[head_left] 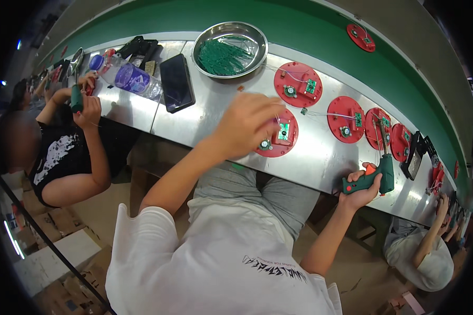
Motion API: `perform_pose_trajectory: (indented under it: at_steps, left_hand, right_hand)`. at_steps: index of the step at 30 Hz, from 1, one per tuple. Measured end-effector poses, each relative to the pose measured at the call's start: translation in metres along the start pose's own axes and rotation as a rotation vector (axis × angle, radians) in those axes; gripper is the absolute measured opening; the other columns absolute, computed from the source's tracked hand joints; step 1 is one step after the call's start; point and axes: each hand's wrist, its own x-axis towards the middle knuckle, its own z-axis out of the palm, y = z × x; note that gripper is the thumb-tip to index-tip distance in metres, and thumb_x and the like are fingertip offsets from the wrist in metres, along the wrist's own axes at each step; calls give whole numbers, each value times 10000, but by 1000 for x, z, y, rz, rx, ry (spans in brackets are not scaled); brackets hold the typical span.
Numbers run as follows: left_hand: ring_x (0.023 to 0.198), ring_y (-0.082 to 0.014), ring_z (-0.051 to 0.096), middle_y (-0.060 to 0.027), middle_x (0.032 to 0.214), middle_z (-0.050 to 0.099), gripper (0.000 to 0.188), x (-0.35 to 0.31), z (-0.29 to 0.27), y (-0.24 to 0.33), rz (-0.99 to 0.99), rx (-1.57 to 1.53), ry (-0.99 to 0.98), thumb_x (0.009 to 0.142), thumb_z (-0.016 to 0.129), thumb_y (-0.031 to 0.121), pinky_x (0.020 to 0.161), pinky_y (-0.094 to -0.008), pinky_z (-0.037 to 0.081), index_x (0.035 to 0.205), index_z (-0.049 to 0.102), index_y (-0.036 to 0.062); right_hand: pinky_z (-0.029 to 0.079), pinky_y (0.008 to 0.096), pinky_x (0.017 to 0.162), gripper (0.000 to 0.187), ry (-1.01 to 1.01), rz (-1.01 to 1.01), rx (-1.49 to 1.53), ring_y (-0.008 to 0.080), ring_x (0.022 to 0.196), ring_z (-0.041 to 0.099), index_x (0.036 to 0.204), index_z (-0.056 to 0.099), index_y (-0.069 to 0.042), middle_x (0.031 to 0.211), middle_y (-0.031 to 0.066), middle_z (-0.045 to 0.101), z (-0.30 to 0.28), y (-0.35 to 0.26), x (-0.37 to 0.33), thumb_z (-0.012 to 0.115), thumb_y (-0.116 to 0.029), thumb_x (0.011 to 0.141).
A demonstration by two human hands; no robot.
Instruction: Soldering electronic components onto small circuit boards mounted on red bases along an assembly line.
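My left hand (pixel 248 123) hovers over the near edge of a red disc (pixel 290 143) with a small green circuit board and thin wires. Its fingers are bent together and slightly blurred; what they pinch, if anything, I cannot make out. In my right hand (pixel 363 195) is a green pistol-grip soldering gun (pixel 386 176) with an orange trigger, its long metal tip pointing away from me over the discs. Just beyond my left hand lies a second red disc (pixel 282 71). More wired discs (pixel 337 116) form a row to the right.
A steel bowl (pixel 260 63) of thin green pieces stands at the back, beside a black phone (pixel 177 83) and a plastic bottle (pixel 133 79). A green belt (pixel 310 31) carrying a red disc runs behind the metal table (pixel 215 128). Co-workers sit on both sides.
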Motion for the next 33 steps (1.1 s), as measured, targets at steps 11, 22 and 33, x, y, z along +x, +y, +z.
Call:
perform_pose_trajectory:
  at_steps: [11, 22, 33]
  left_hand:
    - [871, -368, 663, -174, 891, 683, 161, 69, -15, -163, -417, 607, -77, 792, 640, 175, 799, -479, 536, 790, 714, 32]
    - [909, -330, 651, -156, 935, 702, 147, 68, -21, -155, -479, 7, 349, 850, 655, 167, 847, -411, 505, 889, 722, 42]
    - [880, -283, 649, -102, 951, 667, 191, 33, -22, -132, -311, 487, 368, 775, 628, 112, 824, -400, 504, 956, 631, 51]
  right_hand:
    - [371, 270, 493, 413, 13, -26, 25, 115, 541, 461, 1004, 557, -9, 722, 53, 526, 3, 2, 2, 384, -383, 1026]
    - [359, 238, 499, 481, -80, 93, 29, 108, 515, 420, 1007, 590, -40, 569, 7, 453, -34, 5, 18, 412, -487, 1005]
    - [337, 244, 523, 432, 76, -78, -68, 101, 554, 419, 995, 593, -16, 702, 0, 474, 10, 1, -2, 455, -425, 1003]
